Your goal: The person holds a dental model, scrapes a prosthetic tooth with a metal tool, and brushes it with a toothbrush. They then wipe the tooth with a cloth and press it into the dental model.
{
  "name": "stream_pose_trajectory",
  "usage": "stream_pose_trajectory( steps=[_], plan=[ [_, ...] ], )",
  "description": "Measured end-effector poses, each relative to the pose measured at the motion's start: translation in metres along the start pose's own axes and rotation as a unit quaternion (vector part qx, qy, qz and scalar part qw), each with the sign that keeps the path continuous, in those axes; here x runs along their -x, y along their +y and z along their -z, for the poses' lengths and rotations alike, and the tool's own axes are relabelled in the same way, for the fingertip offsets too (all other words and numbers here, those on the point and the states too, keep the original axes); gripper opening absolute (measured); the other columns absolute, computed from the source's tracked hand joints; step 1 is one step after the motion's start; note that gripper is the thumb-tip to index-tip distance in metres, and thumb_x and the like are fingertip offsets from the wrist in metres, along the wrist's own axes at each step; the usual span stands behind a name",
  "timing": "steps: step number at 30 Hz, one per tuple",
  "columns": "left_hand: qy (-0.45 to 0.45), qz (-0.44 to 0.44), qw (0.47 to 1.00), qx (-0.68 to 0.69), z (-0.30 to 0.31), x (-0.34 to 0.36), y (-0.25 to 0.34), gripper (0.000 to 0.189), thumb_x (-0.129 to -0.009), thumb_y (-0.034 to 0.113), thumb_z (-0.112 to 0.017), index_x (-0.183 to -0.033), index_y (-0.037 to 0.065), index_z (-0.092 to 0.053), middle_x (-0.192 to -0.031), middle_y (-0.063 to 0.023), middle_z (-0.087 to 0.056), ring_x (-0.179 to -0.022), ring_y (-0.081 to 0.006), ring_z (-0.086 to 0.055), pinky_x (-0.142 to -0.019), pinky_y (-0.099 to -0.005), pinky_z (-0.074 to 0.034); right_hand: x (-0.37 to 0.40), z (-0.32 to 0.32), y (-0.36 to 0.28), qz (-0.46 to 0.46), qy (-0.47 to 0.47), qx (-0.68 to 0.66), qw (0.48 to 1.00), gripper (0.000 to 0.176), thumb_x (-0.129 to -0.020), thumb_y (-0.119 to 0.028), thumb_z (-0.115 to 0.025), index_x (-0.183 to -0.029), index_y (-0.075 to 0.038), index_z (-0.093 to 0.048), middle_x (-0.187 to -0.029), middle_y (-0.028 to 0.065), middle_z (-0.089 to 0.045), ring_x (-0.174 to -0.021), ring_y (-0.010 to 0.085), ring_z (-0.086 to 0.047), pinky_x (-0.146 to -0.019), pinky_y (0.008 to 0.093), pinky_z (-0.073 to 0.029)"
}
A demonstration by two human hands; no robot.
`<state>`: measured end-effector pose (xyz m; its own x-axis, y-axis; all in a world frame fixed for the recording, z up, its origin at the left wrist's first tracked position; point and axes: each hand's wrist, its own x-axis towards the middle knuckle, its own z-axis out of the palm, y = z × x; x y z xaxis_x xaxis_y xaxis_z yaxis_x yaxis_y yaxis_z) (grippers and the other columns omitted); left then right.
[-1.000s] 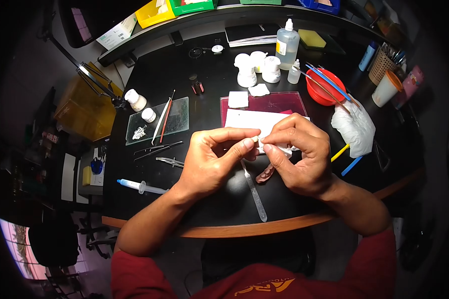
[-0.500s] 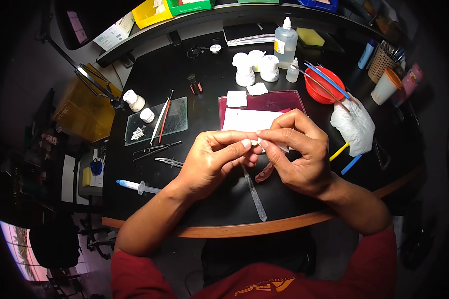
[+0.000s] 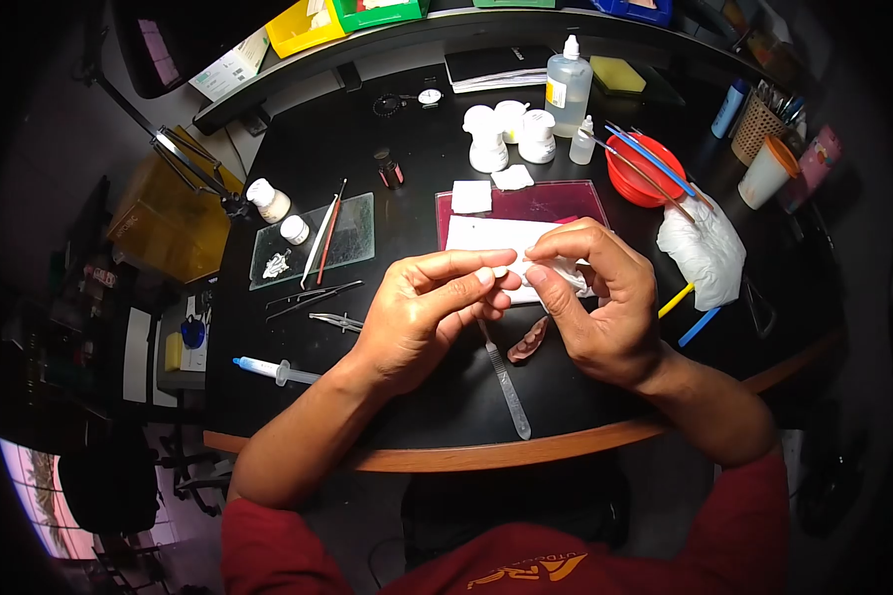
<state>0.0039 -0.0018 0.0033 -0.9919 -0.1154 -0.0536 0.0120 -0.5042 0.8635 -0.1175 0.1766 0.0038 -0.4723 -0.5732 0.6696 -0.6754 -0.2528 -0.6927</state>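
Note:
Between the thumb and fingers of my left hand (image 3: 422, 312) is a small whitish piece, tooth-like in size and colour (image 3: 500, 272). My right hand (image 3: 610, 312) hovers just to its right, thumb and index fingertips a little apart, with nothing visible between them. Below the hands, a scalpel handle (image 3: 509, 389) lies on the black table, its far end partly hidden by my left fingers. Beside it rests a pink, gum-coloured arched piece (image 3: 529, 340). Behind the fingers, a white paper pad (image 3: 474, 234) lies over a maroon plate (image 3: 541, 201).
At left a glass slab (image 3: 354, 235) carries a small jar and two slim instruments; tweezers (image 3: 315, 297) and a syringe (image 3: 260, 368) lie nearer. White bottles (image 3: 486, 149) stand at the back. A red bowl (image 3: 633, 183) with brushes and a crumpled tissue (image 3: 709, 253) sit at right.
My right thumb and index finger have come away from the small whitish piece, moving slightly right. The piece stays in my left hand, and more of the pink piece shows.

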Motion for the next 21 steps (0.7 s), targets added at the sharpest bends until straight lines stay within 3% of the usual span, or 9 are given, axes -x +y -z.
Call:
stream_pose_trajectory(
  steps=[4, 16, 21],
  plan=[
    [0.003, 0.0, 1.0, -0.002, -0.0013, -0.0004, -0.0003, 0.033, -0.098, 0.004, -0.068, -0.129, -0.007, -0.065, -0.114, -0.0163, -0.073, -0.098, -0.0154, -0.069, -0.091, -0.0293, -0.056, -0.0005, 0.0022, 0.0025, 0.017, -0.011, 0.004, 1.0, 0.006, -0.09, 0.002, -0.071, -0.096, 0.0, -0.069, -0.092, 0.0111, -0.07, -0.08, 0.0177, -0.071, -0.066, 0.0286, -0.055],
    [0.025, -0.112, 0.965, -0.235, -0.0047, -0.0008, -0.0045, 0.026, -0.099, 0.008, -0.07, -0.121, -0.004, -0.072, -0.108, -0.0101, -0.075, -0.094, -0.0108, -0.068, -0.081, -0.0262, -0.055, 0.0007, -0.0006, 0.0032, -0.018, -0.018, -0.02, 0.999, 0.006, -0.09, 0.002, -0.071, -0.096, 0.001, -0.07, -0.091, 0.0106, -0.07, -0.076, 0.0128, -0.068, -0.06, 0.0245, -0.05],
    [0.018, -0.064, 0.987, -0.149, -0.0034, -0.0013, -0.0058, 0.028, -0.099, 0.009, -0.07, -0.125, -0.003, -0.07, -0.104, -0.0088, -0.074, -0.092, -0.0108, -0.068, -0.081, -0.0259, -0.055, 0.0043, -0.0023, 0.0043, -0.038, -0.025, -0.044, 0.998, 0.009, -0.09, 0.002, -0.072, -0.098, 0.001, -0.07, -0.092, 0.0091, -0.07, -0.072, 0.008, -0.063, -0.057, 0.0231, -0.046]
  ],
)
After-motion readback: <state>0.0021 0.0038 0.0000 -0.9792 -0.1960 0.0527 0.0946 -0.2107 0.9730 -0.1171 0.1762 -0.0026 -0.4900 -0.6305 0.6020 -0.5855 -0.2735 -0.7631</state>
